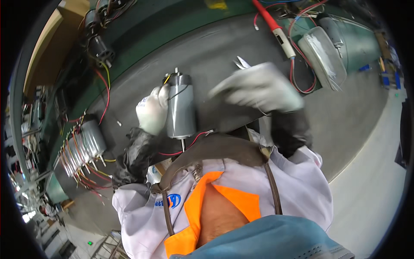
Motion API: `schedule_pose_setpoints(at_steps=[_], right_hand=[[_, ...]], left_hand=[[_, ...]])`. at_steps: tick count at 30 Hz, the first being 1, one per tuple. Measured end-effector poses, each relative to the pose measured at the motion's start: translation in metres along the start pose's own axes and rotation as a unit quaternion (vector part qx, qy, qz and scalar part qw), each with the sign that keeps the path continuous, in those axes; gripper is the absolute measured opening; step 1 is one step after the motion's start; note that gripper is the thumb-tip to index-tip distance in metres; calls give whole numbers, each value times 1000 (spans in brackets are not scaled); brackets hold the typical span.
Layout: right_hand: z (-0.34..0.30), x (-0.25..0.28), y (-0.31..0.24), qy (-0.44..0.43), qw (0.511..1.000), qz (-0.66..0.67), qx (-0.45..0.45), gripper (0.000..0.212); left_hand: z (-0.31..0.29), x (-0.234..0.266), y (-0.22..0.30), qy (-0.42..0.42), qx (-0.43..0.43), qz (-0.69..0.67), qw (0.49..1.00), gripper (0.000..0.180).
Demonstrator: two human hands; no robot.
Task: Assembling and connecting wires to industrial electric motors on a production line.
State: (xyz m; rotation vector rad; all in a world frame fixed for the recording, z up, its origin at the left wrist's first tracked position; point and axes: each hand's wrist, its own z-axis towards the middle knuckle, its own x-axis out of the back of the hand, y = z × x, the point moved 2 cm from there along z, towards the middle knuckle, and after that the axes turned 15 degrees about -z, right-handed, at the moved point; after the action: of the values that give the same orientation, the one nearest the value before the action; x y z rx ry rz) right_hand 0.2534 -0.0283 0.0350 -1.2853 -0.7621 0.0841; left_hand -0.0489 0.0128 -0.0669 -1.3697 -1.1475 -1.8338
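Observation:
A grey cylindrical electric motor (181,110) lies on the dark bench, its long shaft toward me. My left hand (153,110), in a white glove, is closed at the motor's upper left side, its fingertips by a short yellow wire (166,79) and a thin black wire. My right hand (263,88), also gloved, is to the right of the motor, apart from it and smeared by motion. The pointed metal blades of scissors (243,63) show beyond its far edge; whether the hand holds them is unclear. A red wire (196,140) runs past the shaft near my apron.
Several motors with coloured leads (84,144) stand at the left. Another motor (101,49) is at the far left. A red-and-white soldering-iron-like tool (276,32) with cables lies far right, beside a clear plastic box (323,58) of white strips and another grey motor (331,30).

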Motion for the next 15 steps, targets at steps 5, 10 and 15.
schedule_pose_setpoints(at_steps=[5,10,15], right_hand=[[-148,151,83,417,763,-292,-399,25],[-164,233,211,224,689,-551,-415,29],[-150,242,227,144,683,-583,-417,29]], left_hand=[[10,7,12,-18,11,-52,998,27],[13,9,26,-30,25,-68,997,28],[12,11,31,-130,83,-87,984,34]])
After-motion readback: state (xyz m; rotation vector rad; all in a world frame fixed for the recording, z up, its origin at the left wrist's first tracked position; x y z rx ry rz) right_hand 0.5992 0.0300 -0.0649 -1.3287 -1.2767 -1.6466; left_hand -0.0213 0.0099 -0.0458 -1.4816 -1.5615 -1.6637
